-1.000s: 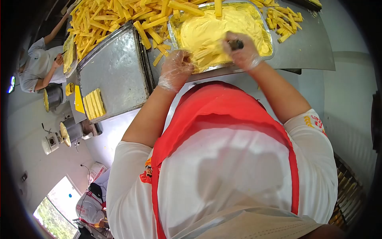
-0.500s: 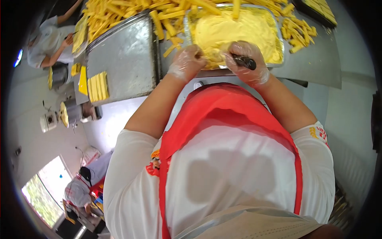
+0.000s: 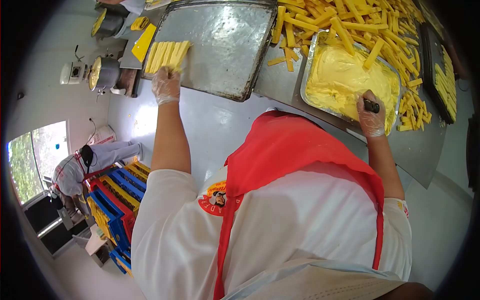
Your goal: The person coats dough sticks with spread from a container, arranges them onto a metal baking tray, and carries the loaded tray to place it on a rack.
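Note:
My left hand, in a clear plastic glove, is at the near end of a short row of coated yellow sticks lying side by side on a dark metal baking tray. Its fingers are pinched on the end of a stick at the row's right side. My right hand, also gloved, grips the dark handle of a tool over a foil-lined pan. Soft yellow cream fills that pan, and the tool's working end is hidden. Two plain yellow sticks rest partly over the pan's far edge.
Loose yellow sticks are heaped behind the pan. Another tray holding sticks stands at the right. Metal pots are at the left. A person bends near stacked colored crates. A yellow scraper-like sheet lies left of the tray.
My left hand has moved left from the pan to the row on the tray. My right hand stays at the pan with the tool. The view has turned left.

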Available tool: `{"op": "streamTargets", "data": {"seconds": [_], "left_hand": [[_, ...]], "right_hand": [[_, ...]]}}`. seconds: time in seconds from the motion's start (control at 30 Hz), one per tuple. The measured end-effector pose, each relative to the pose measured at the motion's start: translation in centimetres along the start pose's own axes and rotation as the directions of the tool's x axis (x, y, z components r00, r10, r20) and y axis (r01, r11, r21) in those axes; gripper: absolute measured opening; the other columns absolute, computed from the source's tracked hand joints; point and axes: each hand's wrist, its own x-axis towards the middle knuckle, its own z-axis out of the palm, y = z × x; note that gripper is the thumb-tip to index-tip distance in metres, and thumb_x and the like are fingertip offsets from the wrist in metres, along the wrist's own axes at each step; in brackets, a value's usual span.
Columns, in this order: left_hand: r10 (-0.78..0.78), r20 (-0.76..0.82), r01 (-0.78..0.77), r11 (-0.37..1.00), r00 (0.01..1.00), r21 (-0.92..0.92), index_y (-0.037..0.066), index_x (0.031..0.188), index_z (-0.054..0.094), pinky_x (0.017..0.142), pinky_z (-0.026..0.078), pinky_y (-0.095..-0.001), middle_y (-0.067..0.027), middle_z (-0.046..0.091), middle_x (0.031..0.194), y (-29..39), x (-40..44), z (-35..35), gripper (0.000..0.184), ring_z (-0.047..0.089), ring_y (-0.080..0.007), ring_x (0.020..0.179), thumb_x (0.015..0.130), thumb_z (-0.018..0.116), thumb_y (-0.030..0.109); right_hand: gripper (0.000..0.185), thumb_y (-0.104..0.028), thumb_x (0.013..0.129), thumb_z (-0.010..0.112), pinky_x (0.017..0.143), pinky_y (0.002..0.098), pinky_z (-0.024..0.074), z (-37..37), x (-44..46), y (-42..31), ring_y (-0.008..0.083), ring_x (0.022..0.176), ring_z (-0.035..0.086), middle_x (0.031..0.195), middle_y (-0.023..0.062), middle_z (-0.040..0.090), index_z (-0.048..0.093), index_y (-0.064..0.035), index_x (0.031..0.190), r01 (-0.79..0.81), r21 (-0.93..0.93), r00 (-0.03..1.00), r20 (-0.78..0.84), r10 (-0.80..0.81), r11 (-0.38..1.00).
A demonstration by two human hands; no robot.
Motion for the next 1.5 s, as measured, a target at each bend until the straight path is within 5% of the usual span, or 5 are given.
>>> {"op": "streamTargets", "data": {"seconds": [0.13,0.37,0.53,0.93,1.5], "left_hand": [[0.164,-0.073,-0.116,0.892,0.984,0.437,0.008,0.106,0.07,0.091,0.049,-0.0489,-0.017,0.068,0.107,2.8,0.4,-0.3,0.028,0.062,-0.0357,0.105,0.083,0.07,0.024],[0.564,-0.013,-0.54,0.782,0.825,-0.311,0.013,0.111,0.069,0.094,0.048,-0.0448,-0.0119,0.069,0.111,22.8,8.8,5.3,0.028,0.063,-0.034,0.106,0.085,0.067,0.023],[0.788,0.301,-0.839,0.535,0.536,0.094,0.015,0.117,0.067,0.093,0.05,-0.0425,-0.011,0.067,0.117,30.4,14.8,14.9,0.032,0.06,-0.0307,0.115,0.085,0.062,0.017],[0.621,0.767,-0.973,0.23,0.164,0.023,0.014,0.117,0.066,0.094,0.051,-0.0424,-0.0103,0.066,0.123,34.0,14.4,12.1,0.033,0.062,-0.0279,0.117,0.084,0.061,0.009],[0.596,0.504,-0.713,0.698,0.626,0.06,0.011,0.125,0.062,0.088,0.054,-0.0439,-0.017,0.07,0.109,36.4,6.2,10.9,0.035,0.067,-0.0342,0.104,0.092,0.049,0.012]], "right_hand": [[0.017,-0.006,0.081,0.069,0.059,0.0433,0.0438,-1.2,0.4,-3.8,0.035,0.063,0.055,0.069,0.0145,0.055,0.052,-0.0065,0.078,0.262,-0.076,0.963,-0.049,-0.266,0.962],[0.015,-0.006,0.075,0.07,0.062,0.0441,0.0481,1.8,1.3,-3.4,0.0339,0.07,0.06,0.074,0.0103,0.06,0.056,-0.0105,0.079,0.284,-0.128,0.955,-0.053,-0.293,0.95],[0.014,-0.005,0.077,0.07,0.06,0.0433,0.0458,-1.4,1.7,-8.6,0.0335,0.068,0.057,0.068,0.0122,0.056,0.057,-0.0079,0.075,0.328,-0.119,0.941,-0.052,-0.335,0.937],[0.017,-0.006,0.076,0.072,0.06,0.0438,0.0458,1.0,0.1,-6.3,0.0336,0.065,0.057,0.068,0.0109,0.058,0.055,-0.0085,0.076,0.256,-0.064,0.964,-0.06,-0.26,0.965],[0.012,-0.005,0.074,0.07,0.059,0.0415,0.0472,1.0,-1.3,-4.4,0.0318,0.064,0.058,0.067,0.0103,0.058,0.058,-0.0095,0.074,0.346,0.086,0.938,-0.016,-0.346,0.934]]}}
